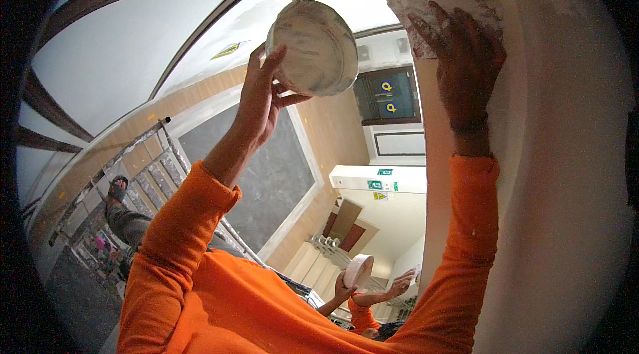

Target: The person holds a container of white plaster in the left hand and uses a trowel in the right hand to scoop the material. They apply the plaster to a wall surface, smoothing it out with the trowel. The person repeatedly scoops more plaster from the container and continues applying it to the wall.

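I see my left hand (261, 98) raised overhead, fingers curled round the rim of a round plaster-caked bowl (313, 46), gripping it, tilted. To the bowl's right, my right hand (466, 64) presses a flat plaster-smeared trowel (439, 8) against the white wall (566, 187), fingers spread over its back. Both sleeves orange. Below the bowl, w/ gap, a metal scaffold frame (143, 174).

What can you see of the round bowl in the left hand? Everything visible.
The round bowl is a shallow, pale container smeared grey-white all over, as with plaster or putty; its material underneath cannot be told. It is raised overhead and tilted, its smeared rounded face toward the camera. The left hand grips its lower left edge with thumb and fingers. Nothing else touches it.
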Demonstrator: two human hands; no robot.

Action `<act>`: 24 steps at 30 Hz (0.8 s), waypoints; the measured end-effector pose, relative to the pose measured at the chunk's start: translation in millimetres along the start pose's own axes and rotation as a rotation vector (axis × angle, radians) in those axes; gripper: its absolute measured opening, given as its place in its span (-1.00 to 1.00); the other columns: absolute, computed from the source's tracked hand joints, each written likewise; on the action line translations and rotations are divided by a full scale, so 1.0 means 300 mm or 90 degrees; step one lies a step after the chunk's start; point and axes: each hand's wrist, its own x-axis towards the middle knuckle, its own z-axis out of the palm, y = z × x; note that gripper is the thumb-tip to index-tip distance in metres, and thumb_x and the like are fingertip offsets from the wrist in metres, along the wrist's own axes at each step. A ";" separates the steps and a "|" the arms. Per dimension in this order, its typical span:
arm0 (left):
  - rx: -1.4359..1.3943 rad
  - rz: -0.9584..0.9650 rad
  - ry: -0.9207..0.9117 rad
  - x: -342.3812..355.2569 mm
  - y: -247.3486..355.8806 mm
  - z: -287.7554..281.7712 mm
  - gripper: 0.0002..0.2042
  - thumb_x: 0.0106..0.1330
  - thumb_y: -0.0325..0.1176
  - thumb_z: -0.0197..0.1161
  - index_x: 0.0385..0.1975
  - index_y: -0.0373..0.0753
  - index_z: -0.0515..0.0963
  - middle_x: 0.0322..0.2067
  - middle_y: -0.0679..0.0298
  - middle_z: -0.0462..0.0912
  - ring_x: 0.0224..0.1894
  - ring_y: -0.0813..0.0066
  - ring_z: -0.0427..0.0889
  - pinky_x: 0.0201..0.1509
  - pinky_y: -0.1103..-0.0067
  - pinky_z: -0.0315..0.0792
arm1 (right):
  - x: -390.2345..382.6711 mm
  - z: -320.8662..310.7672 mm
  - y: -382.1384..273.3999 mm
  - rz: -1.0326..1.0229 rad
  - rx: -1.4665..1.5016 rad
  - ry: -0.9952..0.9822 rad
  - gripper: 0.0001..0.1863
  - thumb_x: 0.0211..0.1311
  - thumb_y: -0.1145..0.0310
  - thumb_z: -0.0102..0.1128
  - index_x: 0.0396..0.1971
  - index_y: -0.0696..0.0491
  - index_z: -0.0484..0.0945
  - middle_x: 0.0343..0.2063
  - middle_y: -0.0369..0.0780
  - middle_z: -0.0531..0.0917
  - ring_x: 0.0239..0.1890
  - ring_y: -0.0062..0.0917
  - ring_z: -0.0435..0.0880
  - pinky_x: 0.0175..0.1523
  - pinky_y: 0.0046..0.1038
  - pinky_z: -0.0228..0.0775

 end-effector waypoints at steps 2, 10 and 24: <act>0.003 -0.019 0.001 0.012 0.009 0.029 -0.28 0.31 0.16 0.08 0.32 -0.13 0.05 0.19 0.03 0.31 0.16 0.09 0.48 0.03 0.18 0.59 | 0.014 0.001 -0.004 0.024 -0.070 -0.080 -0.37 0.09 0.54 0.13 0.14 -0.43 0.48 0.16 -0.46 0.49 0.18 -0.44 0.42 0.19 -0.13 0.14; -0.020 0.015 -0.032 0.061 -0.004 0.101 -0.16 0.23 0.14 0.21 0.29 -0.28 -0.03 0.10 -0.21 0.31 0.06 -0.04 0.54 -0.02 0.24 0.62 | 0.001 0.096 0.076 -0.036 -0.115 0.020 -0.40 0.08 0.54 0.15 0.11 -0.41 0.51 0.16 -0.45 0.49 0.19 -0.45 0.41 0.24 -0.13 0.09; -0.007 0.028 -0.065 0.120 -0.011 0.128 -0.09 0.18 0.21 0.23 0.30 -0.27 -0.07 0.12 -0.22 0.29 0.08 -0.09 0.51 0.00 0.18 0.60 | 0.004 0.118 0.074 -0.043 -0.094 -0.011 -0.45 0.12 0.48 0.09 0.10 -0.40 0.53 0.14 -0.46 0.50 0.18 -0.46 0.41 0.24 -0.13 0.10</act>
